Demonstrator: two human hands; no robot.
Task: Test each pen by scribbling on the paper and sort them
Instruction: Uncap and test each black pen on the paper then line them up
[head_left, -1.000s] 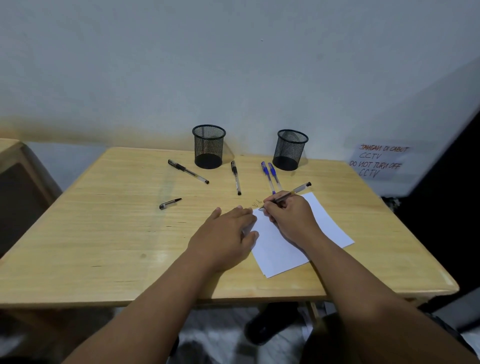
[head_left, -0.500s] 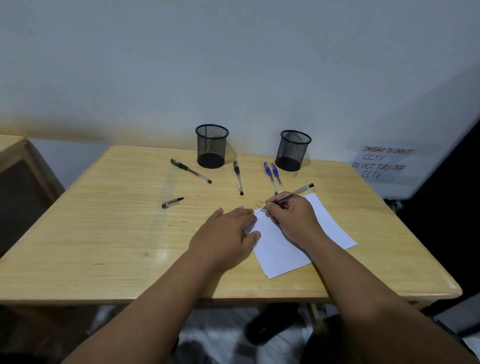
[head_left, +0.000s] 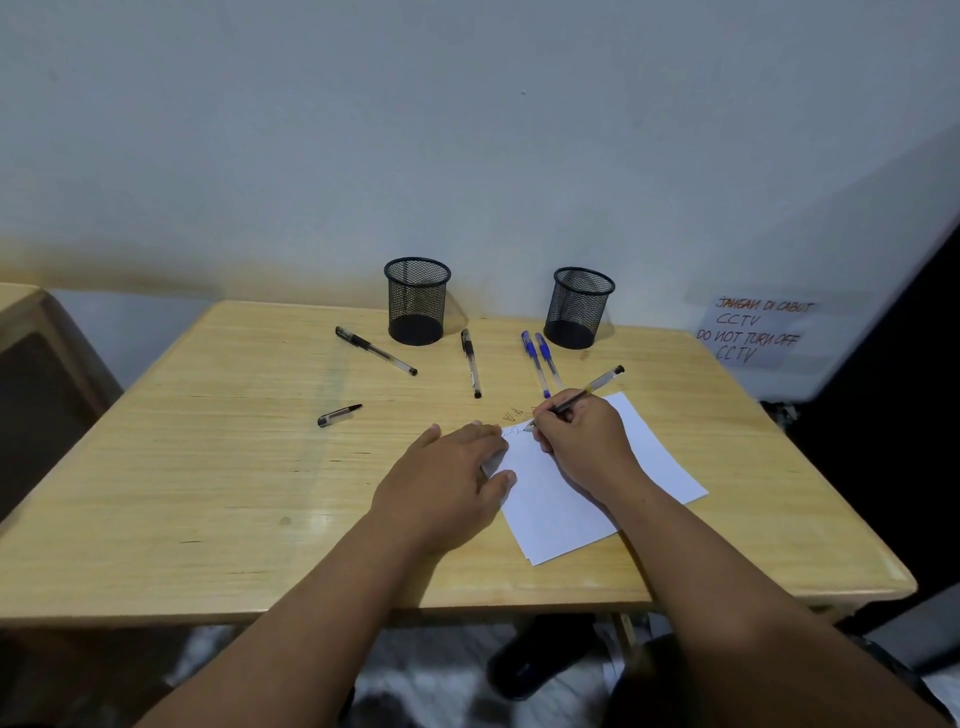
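**Pen test in progress: one pen on paper, cups unfilled**

Right hand (head_left: 584, 441): pinching a clear pen (head_left: 582, 395), tip pressing on the far left corner of the paper (head_left: 571, 499). A small scribble is now showing at the tip where half a second ago none could be made out; judged, this pen is writing and is nearly ready for sorting.

Left hand (head_left: 447, 483): lying flat, fingers relaxed, holding the paper's left edge down on the table (head_left: 208, 467).

Loose cap (head_left: 337, 415): lying left of the hands.

Untested pens: two black pens (head_left: 375, 351) (head_left: 471, 364) and two blue pens (head_left: 540, 361), lying beyond the paper.

Left mesh cup (head_left: 417, 300) and right mesh cup (head_left: 579, 307): standing at the far edge, no pens showing in either.
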